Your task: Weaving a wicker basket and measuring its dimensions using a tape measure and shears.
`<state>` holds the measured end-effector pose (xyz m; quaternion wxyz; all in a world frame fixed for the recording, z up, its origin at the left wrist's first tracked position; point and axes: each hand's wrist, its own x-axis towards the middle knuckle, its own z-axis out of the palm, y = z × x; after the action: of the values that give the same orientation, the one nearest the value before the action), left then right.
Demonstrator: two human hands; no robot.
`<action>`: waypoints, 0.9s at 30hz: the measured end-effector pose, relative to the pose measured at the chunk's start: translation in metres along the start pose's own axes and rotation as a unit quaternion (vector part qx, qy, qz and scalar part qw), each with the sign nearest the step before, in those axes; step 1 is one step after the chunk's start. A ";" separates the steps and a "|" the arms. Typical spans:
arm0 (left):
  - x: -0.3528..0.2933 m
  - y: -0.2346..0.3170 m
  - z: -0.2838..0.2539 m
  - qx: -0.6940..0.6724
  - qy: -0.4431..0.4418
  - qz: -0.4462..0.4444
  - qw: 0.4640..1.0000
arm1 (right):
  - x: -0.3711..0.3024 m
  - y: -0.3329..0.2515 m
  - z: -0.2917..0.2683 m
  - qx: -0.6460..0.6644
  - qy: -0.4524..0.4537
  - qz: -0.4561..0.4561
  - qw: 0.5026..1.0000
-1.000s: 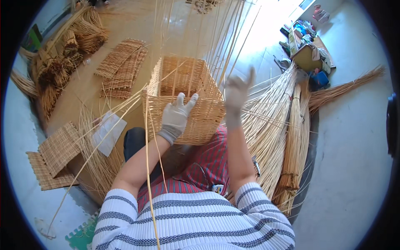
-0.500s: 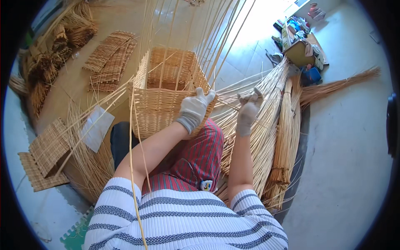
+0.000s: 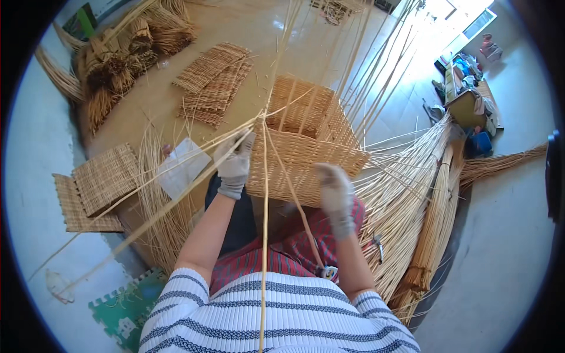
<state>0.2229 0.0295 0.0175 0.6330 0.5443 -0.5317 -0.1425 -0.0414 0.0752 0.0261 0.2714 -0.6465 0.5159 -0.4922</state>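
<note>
A half-woven wicker basket (image 3: 288,167) rests on my lap, tilted, with tall upright rods (image 3: 376,76) rising from its far and right sides. My left hand (image 3: 234,165), in a pale grey work glove, is at the basket's near left corner. Its fingers close round a bundle of long wicker rods (image 3: 194,182) that stick out to the lower left. From that same corner, two more strands (image 3: 265,212) hang toward my body. My right hand (image 3: 335,194), gloved too, is in front of the basket's near wall on the right side. Motion smears its fingers, so their grip does not show.
Bundles of peeled rods (image 3: 406,206) lie on the floor at the right. Woven panels (image 3: 215,85) lie beyond the basket, with others (image 3: 106,179) at the left. More bundles (image 3: 126,59) stand far left. A cluttered table (image 3: 471,97) is at the far right.
My left hand has moved from the basket's right rim to its left corner and taken hold of the rods. My right hand has come in from the right to the near wall. The view has shifted left.
</note>
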 end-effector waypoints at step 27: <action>0.053 -0.038 0.026 -0.206 -0.232 -0.140 0.940 | 0.141 -0.039 0.076 0.225 0.123 -0.115 0.960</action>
<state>0.2371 -0.0388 0.0092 0.5642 0.4224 -0.5411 -0.4587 0.0412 -0.0558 0.0824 0.2857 -0.5584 0.3431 -0.6992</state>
